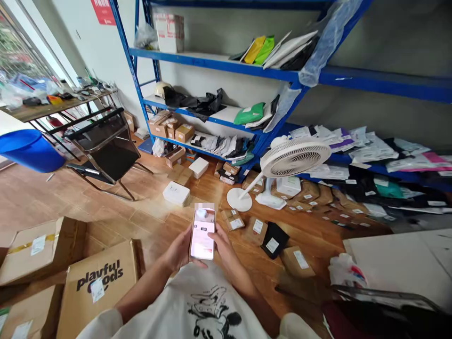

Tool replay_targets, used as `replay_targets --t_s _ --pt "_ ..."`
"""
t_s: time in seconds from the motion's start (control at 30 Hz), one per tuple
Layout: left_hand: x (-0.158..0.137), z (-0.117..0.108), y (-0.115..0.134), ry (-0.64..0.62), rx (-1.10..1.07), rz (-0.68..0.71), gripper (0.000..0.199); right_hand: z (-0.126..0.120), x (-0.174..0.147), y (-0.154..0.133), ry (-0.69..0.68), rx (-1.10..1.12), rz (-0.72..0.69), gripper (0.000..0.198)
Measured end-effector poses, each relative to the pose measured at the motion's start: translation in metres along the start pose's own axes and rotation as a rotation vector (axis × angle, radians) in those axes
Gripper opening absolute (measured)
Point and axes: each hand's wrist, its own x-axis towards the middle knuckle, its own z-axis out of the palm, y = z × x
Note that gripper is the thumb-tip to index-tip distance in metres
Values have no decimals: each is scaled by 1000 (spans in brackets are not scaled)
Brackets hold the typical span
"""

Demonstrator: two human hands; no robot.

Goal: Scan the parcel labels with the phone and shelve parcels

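Note:
A smartphone (202, 242) with a lit screen is held upright in front of my white printed shirt. My left hand (179, 248) wraps around its left side and lower edge, fingers behind it. On the right side, my right hand (223, 241) grips the phone too, its thumb over the screen. The screen shows a picture at the top and a pale pinkish page below; its text is too small to read. Beyond the phone, a small cardboard parcel (232, 219) and a white box (176, 193) lie on the wooden floor.
A white fan (295, 157) stands before blue shelving (212, 61) loaded with parcels. Large cartons (99, 282) sit at the left, near a black chair (106, 146) and a blue bin (30, 153). More parcels (275, 240) lie on the floor; a white table (395, 254) is at the right.

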Motion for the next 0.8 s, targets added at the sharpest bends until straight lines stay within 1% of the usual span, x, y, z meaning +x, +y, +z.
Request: replay_targets --t_s 0.1,0.2,0.37,0.53,0.67,0.8 --pt "-6 -5 12 73 79 44 55 19 8 -9 -48 -38 -37 35" --pt "-8 -12 16 119 124 86 60 34 14 -11 -46 -43 -46 39" --pt "-9 -16 27 174 185 74 66 50 21 -9 47 -40 -60 23" --pt "-10 -16 32 213 221 26 77 61 21 -1 117 -42 -65 29" --pt "-11 -22 32 208 210 14 82 67 22 6 149 -47 -78 33" --pt "-13 -24 35 166 170 15 79 68 24 8 148 -38 -70 32"
